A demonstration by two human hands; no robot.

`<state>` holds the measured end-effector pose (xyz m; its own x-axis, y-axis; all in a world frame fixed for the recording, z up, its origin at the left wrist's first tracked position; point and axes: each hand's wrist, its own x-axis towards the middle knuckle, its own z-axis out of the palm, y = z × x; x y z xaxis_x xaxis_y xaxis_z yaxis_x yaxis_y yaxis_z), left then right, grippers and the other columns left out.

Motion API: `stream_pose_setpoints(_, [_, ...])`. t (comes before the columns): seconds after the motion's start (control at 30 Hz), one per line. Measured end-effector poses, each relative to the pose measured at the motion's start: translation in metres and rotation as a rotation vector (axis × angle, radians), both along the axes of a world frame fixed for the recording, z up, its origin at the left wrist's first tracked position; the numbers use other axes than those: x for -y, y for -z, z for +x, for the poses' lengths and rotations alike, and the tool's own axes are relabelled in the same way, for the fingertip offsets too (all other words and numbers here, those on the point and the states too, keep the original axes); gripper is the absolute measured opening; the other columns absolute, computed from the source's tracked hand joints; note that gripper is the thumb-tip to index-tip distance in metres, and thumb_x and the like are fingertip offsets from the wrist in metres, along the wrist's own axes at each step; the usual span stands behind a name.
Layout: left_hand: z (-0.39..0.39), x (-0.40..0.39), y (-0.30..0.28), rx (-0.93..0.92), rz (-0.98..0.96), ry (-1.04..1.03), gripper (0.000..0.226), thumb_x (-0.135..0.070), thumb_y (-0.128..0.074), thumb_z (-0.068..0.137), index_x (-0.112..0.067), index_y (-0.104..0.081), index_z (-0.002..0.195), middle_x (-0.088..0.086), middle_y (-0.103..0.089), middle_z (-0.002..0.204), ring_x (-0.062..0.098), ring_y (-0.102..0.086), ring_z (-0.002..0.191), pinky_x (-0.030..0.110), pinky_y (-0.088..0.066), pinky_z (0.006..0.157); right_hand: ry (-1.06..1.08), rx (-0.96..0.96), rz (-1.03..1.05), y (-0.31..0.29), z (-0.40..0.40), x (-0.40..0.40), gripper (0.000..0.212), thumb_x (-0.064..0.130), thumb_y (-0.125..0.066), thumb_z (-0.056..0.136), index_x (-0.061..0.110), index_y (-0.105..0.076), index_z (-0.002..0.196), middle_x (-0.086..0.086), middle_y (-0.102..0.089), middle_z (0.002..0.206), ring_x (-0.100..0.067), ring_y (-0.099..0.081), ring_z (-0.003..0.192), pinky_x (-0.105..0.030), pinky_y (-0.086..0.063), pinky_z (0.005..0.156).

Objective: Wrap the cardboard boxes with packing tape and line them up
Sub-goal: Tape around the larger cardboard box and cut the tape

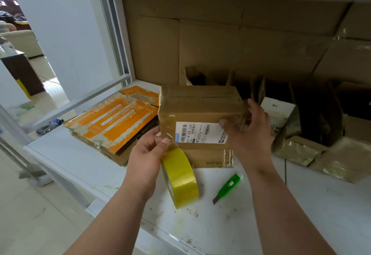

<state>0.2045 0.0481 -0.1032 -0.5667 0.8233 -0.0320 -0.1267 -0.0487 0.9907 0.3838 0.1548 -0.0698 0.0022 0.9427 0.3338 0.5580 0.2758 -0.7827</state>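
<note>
— Where is the brown cardboard box (198, 112) with the white shipping label (200, 132)?

— On the white table (301, 204), atop a flatter carton, glossy with tape. The right hand (247, 132) grips its right end, thumb on the label.

— And the left hand (148, 152)?

— It pinches the tape against the box's lower left corner; the yellow roll of packing tape (180, 176) hangs below. A green utility knife (227, 187) lies nearby.

- brown rectangular cardboard box (200, 108), glossy with clear tape, white shipping label facing up; tilted, raised above white shelf
- yellow packing-tape roll (181, 176), upright on edge just below box
</note>
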Motion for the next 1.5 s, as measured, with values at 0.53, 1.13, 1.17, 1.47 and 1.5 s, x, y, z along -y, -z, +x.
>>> stream_pose_setpoints(0.53, [0.016, 0.034, -0.017, -0.287, 0.057, 0.049, 0.020, -0.011, -0.070, 0.089, -0.012, -0.069, 0.069, -0.026, -0.037, 0.151, 0.005, -0.040, 0.138, 0.038, -0.040, 0.107, -0.087, 0.082, 0.268, 0.000, -0.017, 0.060, 0.055, 0.065, -0.063, 0.066, 0.022, -0.062, 0.101, 0.009, -0.057, 0.107, -0.018, -0.057, 0.107, -0.033, -0.023, 0.092])
stream_pose_setpoints(1.13, [0.020, 0.051, -0.024, -0.212, 0.054, 0.118, 0.011, -0.003, -0.071, 0.084, -0.002, -0.072, 0.073, -0.023, -0.060, 0.130, 0.008, -0.059, 0.121, 0.039, -0.044, 0.100, -0.167, -0.049, 0.119, -0.011, 0.014, 0.076, 0.048, 0.043, -0.086, 0.069, 0.039, -0.063, 0.111, 0.020, -0.039, 0.117, -0.009, -0.043, 0.118, -0.027, -0.037, 0.101])
stream_pose_setpoints(1.17, [0.017, 0.053, -0.024, -0.211, 0.047, 0.108, 0.011, -0.002, -0.071, 0.084, 0.000, -0.071, 0.073, -0.019, -0.064, 0.123, 0.011, -0.062, 0.116, 0.041, -0.047, 0.098, -0.117, -0.050, 0.146, -0.010, 0.013, 0.076, 0.046, 0.043, -0.085, 0.069, 0.035, -0.065, 0.110, 0.018, -0.039, 0.115, -0.008, -0.043, 0.114, -0.026, -0.037, 0.100])
stream_pose_setpoints(1.47, [0.016, 0.071, -0.049, -0.051, 0.089, 0.185, 0.010, -0.008, -0.072, 0.081, -0.007, -0.073, 0.071, 0.002, -0.067, 0.092, 0.022, -0.067, 0.090, 0.040, -0.051, 0.075, -0.088, -0.114, 0.334, 0.000, 0.002, 0.076, 0.018, 0.019, -0.070, 0.090, 0.023, -0.076, 0.106, 0.009, -0.046, 0.109, 0.009, -0.047, 0.093, -0.024, -0.044, 0.091])
stream_pose_setpoints(1.5, [0.019, 0.071, -0.054, -0.056, 0.095, 0.169, 0.011, -0.007, -0.068, 0.084, -0.005, -0.072, 0.074, 0.002, -0.068, 0.089, 0.019, -0.067, 0.086, 0.039, -0.049, 0.073, -0.091, -0.124, 0.316, -0.001, 0.003, 0.077, 0.021, 0.017, -0.069, 0.090, 0.022, -0.074, 0.110, 0.008, -0.048, 0.111, 0.004, -0.049, 0.093, -0.018, -0.042, 0.091])
